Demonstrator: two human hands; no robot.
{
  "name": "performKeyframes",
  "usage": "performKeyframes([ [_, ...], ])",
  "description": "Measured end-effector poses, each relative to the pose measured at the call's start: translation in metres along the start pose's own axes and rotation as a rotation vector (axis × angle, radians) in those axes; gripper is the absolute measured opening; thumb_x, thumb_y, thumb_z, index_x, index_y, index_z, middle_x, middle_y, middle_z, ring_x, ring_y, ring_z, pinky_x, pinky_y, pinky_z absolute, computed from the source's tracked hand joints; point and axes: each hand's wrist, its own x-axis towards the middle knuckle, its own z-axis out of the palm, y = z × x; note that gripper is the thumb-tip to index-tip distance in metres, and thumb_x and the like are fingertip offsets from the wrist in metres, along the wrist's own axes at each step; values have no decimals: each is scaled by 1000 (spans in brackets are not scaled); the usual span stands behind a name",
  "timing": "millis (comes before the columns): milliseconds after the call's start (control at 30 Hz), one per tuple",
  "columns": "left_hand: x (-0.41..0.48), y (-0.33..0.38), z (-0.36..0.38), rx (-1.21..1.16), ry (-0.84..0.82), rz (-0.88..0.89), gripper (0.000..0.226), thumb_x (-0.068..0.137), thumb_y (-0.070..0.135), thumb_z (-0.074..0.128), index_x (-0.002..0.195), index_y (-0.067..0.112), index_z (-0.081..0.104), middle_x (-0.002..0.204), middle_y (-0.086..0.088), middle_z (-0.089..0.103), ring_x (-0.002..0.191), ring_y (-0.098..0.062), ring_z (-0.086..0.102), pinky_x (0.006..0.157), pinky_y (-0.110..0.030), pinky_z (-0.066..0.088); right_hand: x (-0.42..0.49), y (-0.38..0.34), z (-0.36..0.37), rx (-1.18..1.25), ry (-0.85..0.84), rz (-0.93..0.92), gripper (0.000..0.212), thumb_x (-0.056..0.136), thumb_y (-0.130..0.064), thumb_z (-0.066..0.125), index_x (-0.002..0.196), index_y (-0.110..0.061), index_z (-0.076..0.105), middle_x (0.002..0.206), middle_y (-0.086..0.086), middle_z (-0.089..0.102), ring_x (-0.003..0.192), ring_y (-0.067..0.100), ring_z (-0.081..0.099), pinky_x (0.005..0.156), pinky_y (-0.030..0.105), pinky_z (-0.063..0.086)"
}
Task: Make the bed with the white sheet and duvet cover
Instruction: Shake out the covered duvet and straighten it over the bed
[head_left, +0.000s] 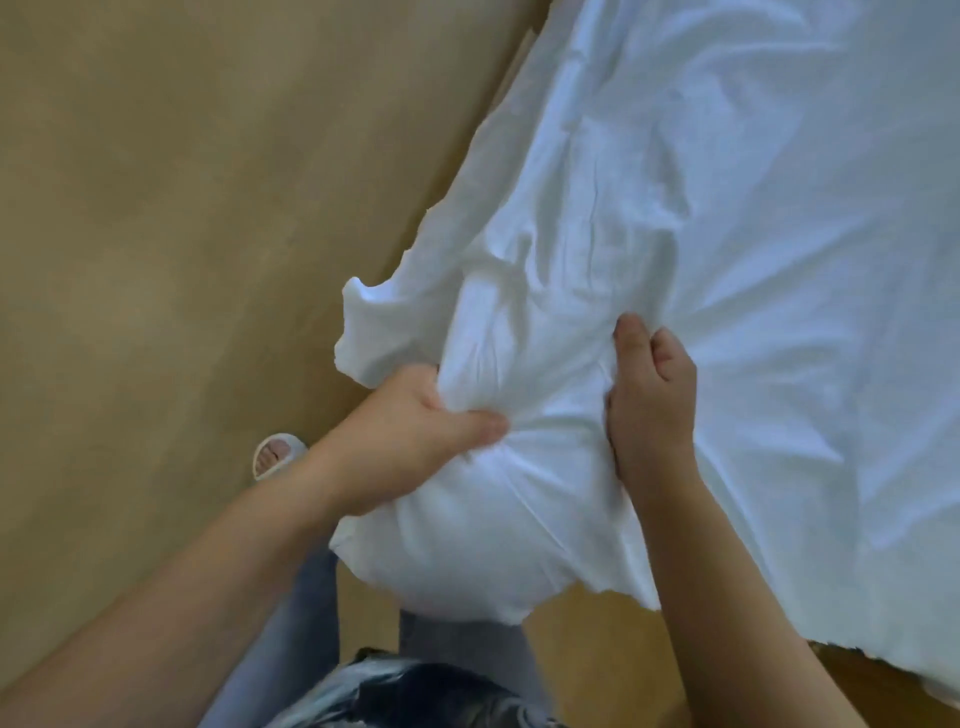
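Observation:
A white sheet (727, 218) covers the bed and fills the right half of the head view, wrinkled and hanging over the near corner. My left hand (415, 426) is closed on a bunched fold of the sheet at that corner, thumb on top. My right hand (649, 400) grips the fabric a short way to the right, fingers curled into a pinch with creases radiating from it. A loose ragged flap of sheet (363, 322) sticks out to the left of my left hand. Whether this cloth is the sheet or the duvet cover cannot be told.
Tan floor (182, 234) spreads across the left half. My foot in a white open-toed slipper (275, 454) stands on it beside the bed corner. My grey trouser legs (291, 639) are below the hanging cloth. A strip of brown bed base (872, 680) shows at bottom right.

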Motion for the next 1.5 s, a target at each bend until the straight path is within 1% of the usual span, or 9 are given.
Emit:
performKeyframes([
  [167, 45, -55, -41, 334, 277, -168, 17, 89, 24, 62, 101, 13, 64, 101, -9, 69, 96, -30, 64, 83, -39, 51, -26, 60, 66, -250, -215, 232, 28, 93, -15, 54, 70, -18, 39, 67, -2, 46, 69, 19, 48, 62, 26, 38],
  [300, 84, -65, -42, 602, 283, -128, 14, 87, 26, 55, 95, 17, 60, 93, -4, 64, 91, -30, 60, 68, -33, 45, -25, 83, 86, -138, -138, 327, 33, 86, -15, 58, 62, -17, 36, 59, -4, 37, 52, 6, 39, 52, 20, 36],
  [700, 158, 68, -31, 680, 343, 26, 77, 83, 38, 68, 144, 11, 30, 139, -13, 38, 124, -26, 45, 104, -37, 38, 27, 26, 65, -163, -25, 157, 31, 83, -27, 67, 100, -12, 44, 102, -3, 40, 97, 19, 45, 83, 25, 38],
  [933, 233, 165, -28, 600, 222, 50, 66, 75, 49, 73, 128, 20, 46, 125, -2, 53, 111, -20, 56, 92, -39, 51, 109, -27, 70, -236, -25, 68, 49, 86, -30, 64, 125, -7, 45, 121, 6, 42, 114, 22, 40, 93, 27, 36],
  [1067, 287, 186, -31, 373, 286, 10, 106, 33, 79, 77, 117, 21, 51, 112, 1, 65, 102, -20, 63, 88, -45, 54, 149, -50, 67, -281, -65, 38, 52, 88, -28, 61, 132, -9, 40, 128, 6, 37, 120, 22, 35, 98, 24, 29],
  [1200, 281, 235, -8, 301, 325, 151, 47, 67, 38, 76, 104, 16, 56, 96, 1, 67, 88, -16, 66, 82, -37, 54, 184, -69, 68, -245, -49, 112, 63, 85, -33, 63, 136, -11, 35, 128, 3, 36, 120, 20, 34, 99, 22, 25],
  [1300, 256, 261, 22, 462, 5, 281, 33, 85, 9, 58, 113, 24, 53, 97, 12, 64, 89, -5, 61, 80, -17, 49, 198, -92, 73, -222, -68, 112, 50, 82, -30, 64, 126, -10, 49, 108, -3, 50, 105, 16, 50, 93, 28, 44],
  [1400, 256, 278, 33, 679, -384, 250, 36, 85, 15, 55, 121, 18, 57, 110, -2, 66, 101, -18, 60, 89, -28, 47, 209, -97, 62, -257, 322, 136, 17, 78, -1, 67, 93, -8, 63, 78, 2, 63, 76, 26, 61, 62, 17, 44],
  [1500, 289, 291, 19, 640, -381, 142, 34, 89, 9, 50, 120, 16, 60, 112, -8, 58, 101, -17, 55, 91, -27, 41, 223, -84, 36, 40, 730, 578, 10, 80, -4, 53, 79, -13, 55, 67, -6, 53, 72, 21, 51, 60, 23, 39],
])
